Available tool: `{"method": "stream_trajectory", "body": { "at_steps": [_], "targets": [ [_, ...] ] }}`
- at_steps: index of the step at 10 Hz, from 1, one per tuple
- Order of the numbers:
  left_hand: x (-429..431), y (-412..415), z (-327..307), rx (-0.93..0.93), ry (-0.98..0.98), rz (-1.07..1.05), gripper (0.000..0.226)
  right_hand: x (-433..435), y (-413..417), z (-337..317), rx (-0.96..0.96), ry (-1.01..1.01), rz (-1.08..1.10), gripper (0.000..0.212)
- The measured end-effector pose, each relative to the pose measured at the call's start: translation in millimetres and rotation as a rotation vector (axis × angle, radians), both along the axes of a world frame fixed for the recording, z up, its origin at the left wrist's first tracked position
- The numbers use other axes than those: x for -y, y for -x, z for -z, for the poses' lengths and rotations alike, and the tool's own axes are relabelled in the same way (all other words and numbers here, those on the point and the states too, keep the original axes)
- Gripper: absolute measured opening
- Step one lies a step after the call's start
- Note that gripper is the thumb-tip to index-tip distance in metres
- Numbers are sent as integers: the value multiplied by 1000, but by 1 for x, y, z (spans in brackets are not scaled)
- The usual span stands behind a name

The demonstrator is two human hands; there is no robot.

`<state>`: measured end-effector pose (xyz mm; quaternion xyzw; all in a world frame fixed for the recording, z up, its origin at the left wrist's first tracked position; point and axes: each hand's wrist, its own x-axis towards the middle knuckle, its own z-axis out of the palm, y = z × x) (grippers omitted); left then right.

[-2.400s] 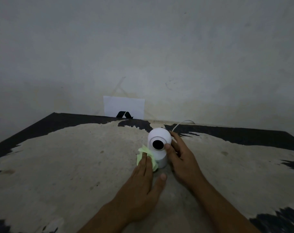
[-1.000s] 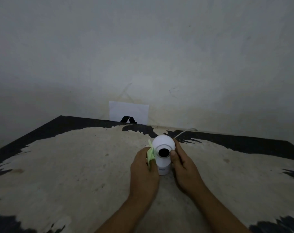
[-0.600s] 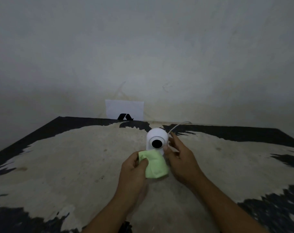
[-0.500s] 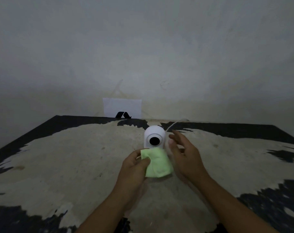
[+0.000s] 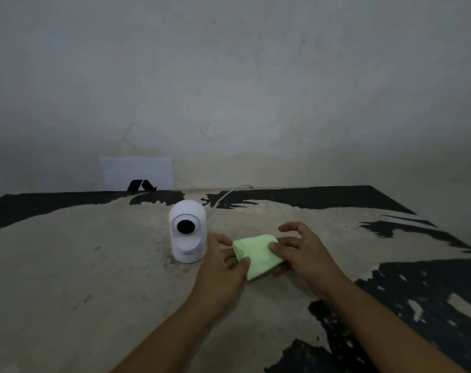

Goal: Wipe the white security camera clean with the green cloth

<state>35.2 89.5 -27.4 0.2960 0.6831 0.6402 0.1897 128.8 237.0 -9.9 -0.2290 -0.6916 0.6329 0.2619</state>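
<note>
Stood upright on the worn tabletop: white camera (image 5: 188,231), domed head, round black lens facing the viewer, thin white cable trailing off behind. Lay just right of it, not touching: pale green cloth (image 5: 257,253), folded into a small pad, pinched at both ends.

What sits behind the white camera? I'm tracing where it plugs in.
Behind the white security camera a white cable runs back over the table toward the wall. Its joint with the camera is hidden, and no plug shows.
</note>
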Motion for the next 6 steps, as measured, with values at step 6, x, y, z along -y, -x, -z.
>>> {"method": "stream_trajectory", "body": {
  "at_steps": [6],
  "targets": [
    [-18,-1,23,-772,218,-77,44,8,13,32,405,-826,207,43]
  ]
}}
